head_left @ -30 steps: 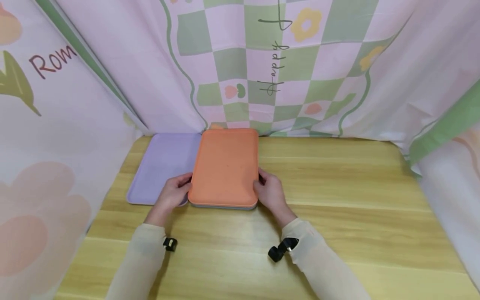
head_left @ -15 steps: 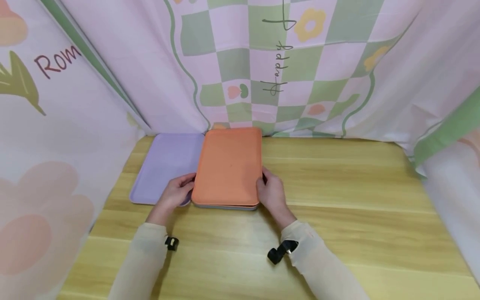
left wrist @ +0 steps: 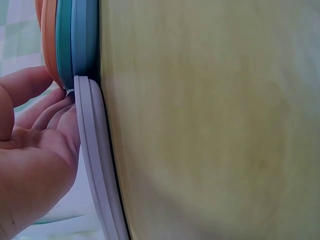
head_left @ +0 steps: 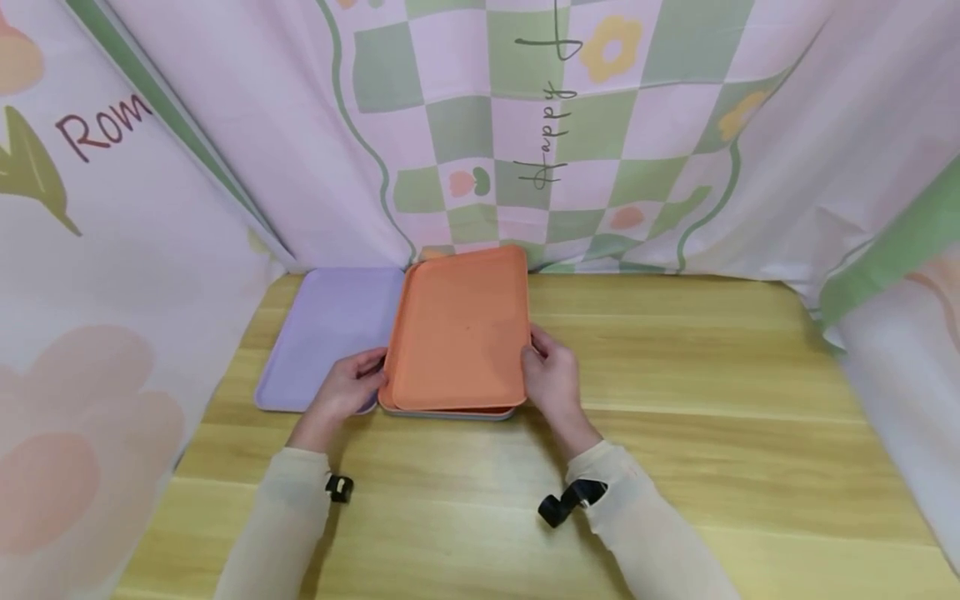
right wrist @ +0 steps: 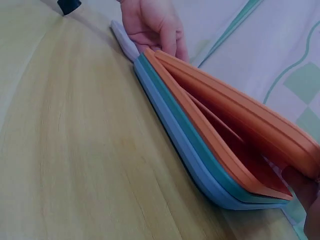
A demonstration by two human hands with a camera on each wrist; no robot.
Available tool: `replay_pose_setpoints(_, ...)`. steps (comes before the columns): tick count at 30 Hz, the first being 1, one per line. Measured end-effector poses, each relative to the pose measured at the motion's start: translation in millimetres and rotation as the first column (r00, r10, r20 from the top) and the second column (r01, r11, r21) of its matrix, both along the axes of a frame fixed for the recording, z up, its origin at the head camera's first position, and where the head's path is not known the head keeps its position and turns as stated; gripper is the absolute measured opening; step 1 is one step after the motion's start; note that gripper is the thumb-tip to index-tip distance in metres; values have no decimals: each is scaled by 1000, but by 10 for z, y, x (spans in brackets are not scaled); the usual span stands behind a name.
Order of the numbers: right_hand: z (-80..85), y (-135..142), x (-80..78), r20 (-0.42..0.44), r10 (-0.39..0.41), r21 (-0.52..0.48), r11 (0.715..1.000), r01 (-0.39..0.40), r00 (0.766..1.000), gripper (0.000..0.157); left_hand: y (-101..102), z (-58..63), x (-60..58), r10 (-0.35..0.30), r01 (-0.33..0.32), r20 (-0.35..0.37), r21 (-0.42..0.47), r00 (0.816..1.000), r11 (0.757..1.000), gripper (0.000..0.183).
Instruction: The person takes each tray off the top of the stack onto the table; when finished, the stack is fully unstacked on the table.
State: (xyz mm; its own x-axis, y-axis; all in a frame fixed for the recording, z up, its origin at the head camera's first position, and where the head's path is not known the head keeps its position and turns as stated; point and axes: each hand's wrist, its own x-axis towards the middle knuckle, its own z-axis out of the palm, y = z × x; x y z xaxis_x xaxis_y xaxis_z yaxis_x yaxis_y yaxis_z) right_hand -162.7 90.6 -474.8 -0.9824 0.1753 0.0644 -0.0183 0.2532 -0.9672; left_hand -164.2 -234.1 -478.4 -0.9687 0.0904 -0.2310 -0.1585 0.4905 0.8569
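Note:
My right hand [head_left: 553,379] grips the right edge of an orange tray [head_left: 465,325], thumb on its face and fingers under the rim. That edge is raised, so the tray tilts and a gap shows beneath it. Under it lies a second orange tray [left wrist: 49,40], then a teal tray [left wrist: 64,45] and a blue tray [left wrist: 84,40], stacked flat. At the stack's left side my left hand [head_left: 341,392] touches the lower orange rim with its fingertips. Part of this hand lies over a lavender tray [head_left: 341,333] beside the stack.
The trays lie at the back left of a wooden table [head_left: 675,400]. A checkered curtain [head_left: 517,125] hangs right behind them, and a pale printed curtain [head_left: 90,275] borders the left side. Bare wood stretches to the right and in front.
My right hand has raised the upper orange tray's right edge and shifted it slightly right, uncovering the orange tray below. The left hand has stayed at the stack's left edge.

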Motion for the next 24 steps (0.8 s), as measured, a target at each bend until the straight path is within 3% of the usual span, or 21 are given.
replay_pose_setpoints(7, -20, 134, 41, 29, -20, -171, 985, 24, 999, 43, -3, 15, 13, -11, 10, -7, -27, 1000, 1000, 53)
replay_pose_setpoints(13, 38, 273, 73, 97, -20, -248, 968, 44, 995, 44, -33, -6, -2, -15, 15, -3, -53, 1000, 998, 53)
replay_pose_setpoints(24, 144, 568, 179, 161, -72, -354, 927, 126, 984, 48, -21, -13, 6, -12, 12, -16, -6, 1000, 1000, 53)
